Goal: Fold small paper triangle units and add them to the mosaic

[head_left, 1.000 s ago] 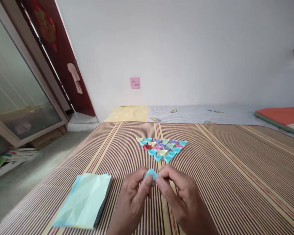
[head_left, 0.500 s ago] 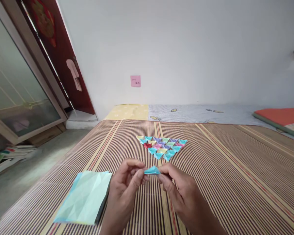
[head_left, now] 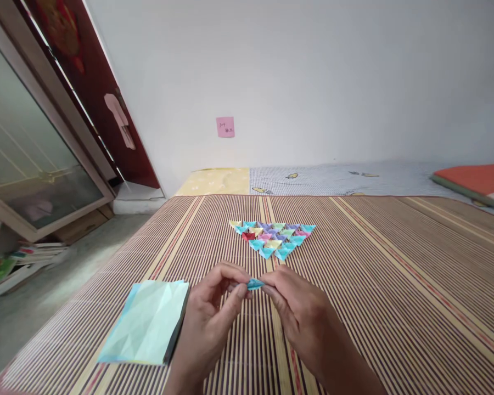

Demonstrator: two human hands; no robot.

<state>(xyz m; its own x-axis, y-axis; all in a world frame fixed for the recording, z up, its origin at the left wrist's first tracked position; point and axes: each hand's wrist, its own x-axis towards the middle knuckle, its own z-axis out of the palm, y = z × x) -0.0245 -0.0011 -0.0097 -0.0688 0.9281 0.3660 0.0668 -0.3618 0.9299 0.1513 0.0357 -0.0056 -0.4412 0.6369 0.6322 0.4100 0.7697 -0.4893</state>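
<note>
A small folded piece of blue paper (head_left: 254, 283) is pinched between my two hands, above the striped mat (head_left: 374, 307). My left hand (head_left: 216, 307) grips its left end with thumb and forefinger. My right hand (head_left: 298, 304) holds the right end the same way, so only the middle of the paper shows. Beyond my fingers, several small folded paper boats (head_left: 286, 249) in blue, yellow, purple, green, pink and red lie in rows that narrow toward me. To the left of my left hand lies a stack of creased paper sheets (head_left: 148, 321), pale green on top.
A patterned sheet (head_left: 308, 181) and a yellow cloth (head_left: 218, 182) run behind the mat, against the white wall. A pink note (head_left: 225, 127) is stuck to the wall. An orange folded pad (head_left: 477, 178) lies at the far right. Books (head_left: 37, 252) sit low at the left.
My hands have come closer together, covering more of the blue paper. The whole view has shifted slightly, with the mat's far edge and the boats higher in the picture.
</note>
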